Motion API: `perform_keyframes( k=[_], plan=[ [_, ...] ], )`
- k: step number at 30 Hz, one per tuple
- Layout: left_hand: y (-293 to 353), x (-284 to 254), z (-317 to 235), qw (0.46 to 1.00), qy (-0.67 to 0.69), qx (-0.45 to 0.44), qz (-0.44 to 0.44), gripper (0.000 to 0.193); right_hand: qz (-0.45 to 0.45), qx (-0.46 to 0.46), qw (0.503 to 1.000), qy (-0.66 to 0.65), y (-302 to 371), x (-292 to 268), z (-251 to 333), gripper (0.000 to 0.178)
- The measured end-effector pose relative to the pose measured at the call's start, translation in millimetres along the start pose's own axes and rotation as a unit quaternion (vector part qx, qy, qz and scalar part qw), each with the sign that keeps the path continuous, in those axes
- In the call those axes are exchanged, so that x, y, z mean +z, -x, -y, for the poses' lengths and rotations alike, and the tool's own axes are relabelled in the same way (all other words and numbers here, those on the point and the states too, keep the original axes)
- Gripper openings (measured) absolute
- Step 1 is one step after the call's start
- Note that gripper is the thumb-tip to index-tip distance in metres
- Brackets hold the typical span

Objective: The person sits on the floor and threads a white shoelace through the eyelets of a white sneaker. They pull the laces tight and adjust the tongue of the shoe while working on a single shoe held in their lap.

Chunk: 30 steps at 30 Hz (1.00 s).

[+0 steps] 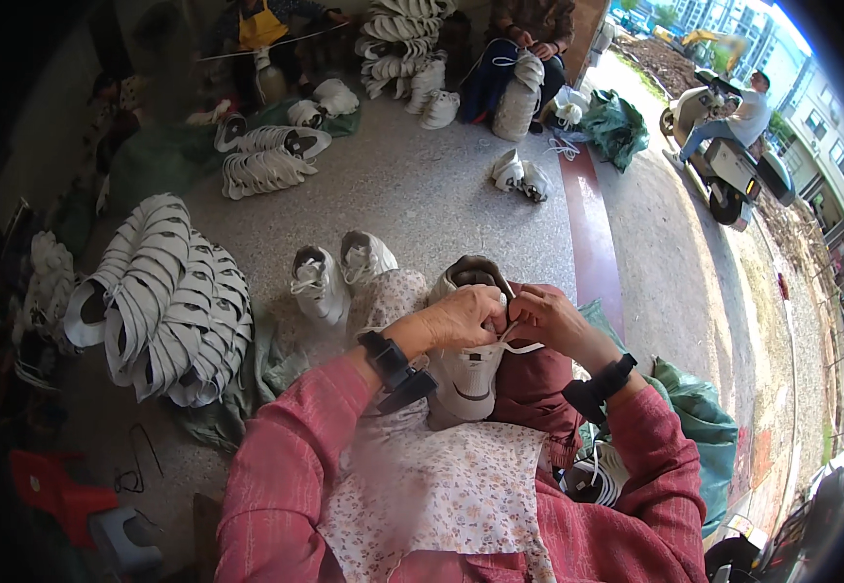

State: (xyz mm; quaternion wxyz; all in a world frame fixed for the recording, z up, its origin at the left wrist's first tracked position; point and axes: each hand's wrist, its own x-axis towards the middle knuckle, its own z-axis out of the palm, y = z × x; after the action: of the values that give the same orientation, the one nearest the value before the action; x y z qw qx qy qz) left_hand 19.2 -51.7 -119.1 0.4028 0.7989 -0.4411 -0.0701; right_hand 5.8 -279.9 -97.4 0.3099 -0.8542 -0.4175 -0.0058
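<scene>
A white sneaker [465, 381] rests in front of me across my lap, its toe toward me and its dark-lined opening facing away. My left hand [461, 317] lies over the lacing area, its fingers closed together at the lace. Just to its right, my right hand [554, 323] pinches the white shoelace [521, 348], with a loose end sticking out below the fingers. Part of the lacing is hidden under both hands. Beyond my left wrist, a pair of laced white sneakers [319, 284] stands on the floor.
Long stacks of white shoe uppers [155, 301] lie at the left, near a red plastic stool [57, 496]. Green sacks [689, 413] are at my right. Other people sit at the back with shoes. Outside, a person rides a scooter [728, 160].
</scene>
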Motion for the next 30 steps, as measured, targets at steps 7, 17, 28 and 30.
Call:
perform_keyframes(
  k=[7,17,28,30],
  plan=[
    [1.1,4.5,13.4,0.984,-0.088,0.099,-0.121,0.006,0.039,0.004,0.999,0.006,-13.2,-12.8,11.9,0.029],
    [136.1,-229.3,74.4,0.755,-0.491,-0.141,-0.41,0.004,0.018,0.042,0.999,-0.012,-14.8,-1.8,3.7,0.023],
    [119.4,-58.9,13.5,0.952,-0.189,-0.061,-0.233,0.029,-0.026,0.343,0.899,-0.27,34.5,11.7,40.2,0.022],
    [96.0,-52.5,-1.7,0.954,-0.188,-0.018,-0.233,0.028,-0.014,0.391,0.87,-0.299,32.7,20.4,48.4,0.025]
  ],
)
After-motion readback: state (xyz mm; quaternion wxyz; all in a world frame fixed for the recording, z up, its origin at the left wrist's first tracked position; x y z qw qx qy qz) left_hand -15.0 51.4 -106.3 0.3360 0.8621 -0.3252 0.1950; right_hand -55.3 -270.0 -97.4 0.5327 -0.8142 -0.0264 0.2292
